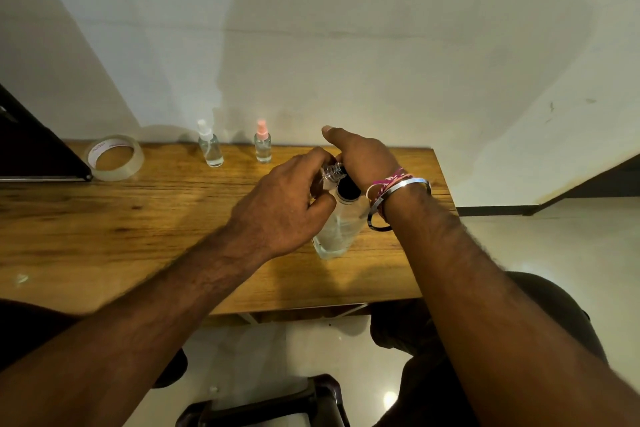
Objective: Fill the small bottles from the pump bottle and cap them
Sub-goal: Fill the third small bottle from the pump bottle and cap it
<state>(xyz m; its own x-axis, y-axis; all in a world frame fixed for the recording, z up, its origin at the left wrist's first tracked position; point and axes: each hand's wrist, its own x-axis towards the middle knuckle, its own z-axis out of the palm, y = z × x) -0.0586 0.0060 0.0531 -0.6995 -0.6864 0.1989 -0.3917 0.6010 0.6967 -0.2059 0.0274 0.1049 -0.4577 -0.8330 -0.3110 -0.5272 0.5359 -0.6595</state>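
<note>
Brown grained table [104,225], pink-capped bottle [263,146], white-capped bottle [210,146], pink-and-white wristbands [388,180].

Tape roll [115,157] on wooden table [104,236]

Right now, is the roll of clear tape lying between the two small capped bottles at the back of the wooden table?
No, the roll of clear tape lies left of both the white-capped small bottle and the pink-capped small bottle.

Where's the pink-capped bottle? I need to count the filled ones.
The pink-capped bottle stands upright at the table's far edge, right of the white-capped bottle, just beyond the hands.
</note>
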